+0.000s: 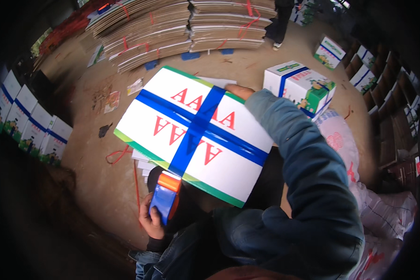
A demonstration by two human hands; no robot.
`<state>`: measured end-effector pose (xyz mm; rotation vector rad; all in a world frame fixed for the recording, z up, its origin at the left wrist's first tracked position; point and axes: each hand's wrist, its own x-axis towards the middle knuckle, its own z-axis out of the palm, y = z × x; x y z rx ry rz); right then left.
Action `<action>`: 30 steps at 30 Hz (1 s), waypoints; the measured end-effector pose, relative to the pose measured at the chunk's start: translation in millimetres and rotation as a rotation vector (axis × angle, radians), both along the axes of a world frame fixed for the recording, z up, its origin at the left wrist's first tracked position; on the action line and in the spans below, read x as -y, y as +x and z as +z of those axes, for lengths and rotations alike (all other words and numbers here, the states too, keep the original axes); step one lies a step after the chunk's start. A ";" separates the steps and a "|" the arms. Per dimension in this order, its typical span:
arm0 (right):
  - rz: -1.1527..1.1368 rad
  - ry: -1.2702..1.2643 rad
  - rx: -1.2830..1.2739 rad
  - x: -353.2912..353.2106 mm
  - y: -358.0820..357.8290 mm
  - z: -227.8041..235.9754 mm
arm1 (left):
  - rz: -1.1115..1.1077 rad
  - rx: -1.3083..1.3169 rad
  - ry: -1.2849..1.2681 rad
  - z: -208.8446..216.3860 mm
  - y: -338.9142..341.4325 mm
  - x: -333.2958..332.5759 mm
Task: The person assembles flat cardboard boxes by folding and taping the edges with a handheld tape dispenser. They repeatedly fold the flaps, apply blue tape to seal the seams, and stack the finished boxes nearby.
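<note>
A white cardboard box (184, 127) with green edges and red lettering sits tilted in front of me, close to my lap. Two strips of blue tape (199, 125) cross on its upper face. My left hand (151, 218) is wrapped round a blue and orange tape dispenser (164, 196), whose head is at the box's near edge, where one blue strip ends. Across the box reaches my right arm; my right hand (240, 91) grips the far edge beside the other end of that strip. Its fingertips are partly hidden behind the box.
Stacks of flat cardboard (149, 35) stand at the back. A taped box (296, 86) rests at the right, above pale sacks (338, 135). More boxes line the left (32, 121) and far right (361, 77). A person's leg (281, 23) shows behind; red strapping (136, 186) lies on the floor.
</note>
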<state>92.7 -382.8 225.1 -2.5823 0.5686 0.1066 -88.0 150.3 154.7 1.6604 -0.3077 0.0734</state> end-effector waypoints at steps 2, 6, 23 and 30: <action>0.152 -0.309 -0.021 -14.7 5.0 32.2 | -0.027 0.007 0.011 -5.9 1.1 -1.5; 0.089 0.310 -0.058 -49.7 -26.9 65.9 | -0.036 0.069 0.044 -17.1 3.7 -0.5; 0.020 0.690 -0.125 -63.0 -32.5 59.7 | -0.082 0.146 -0.031 -74.2 35.4 15.4; -0.019 -0.059 0.107 -103.2 -56.4 75.9 | -0.138 0.093 -0.191 -88.6 29.7 4.4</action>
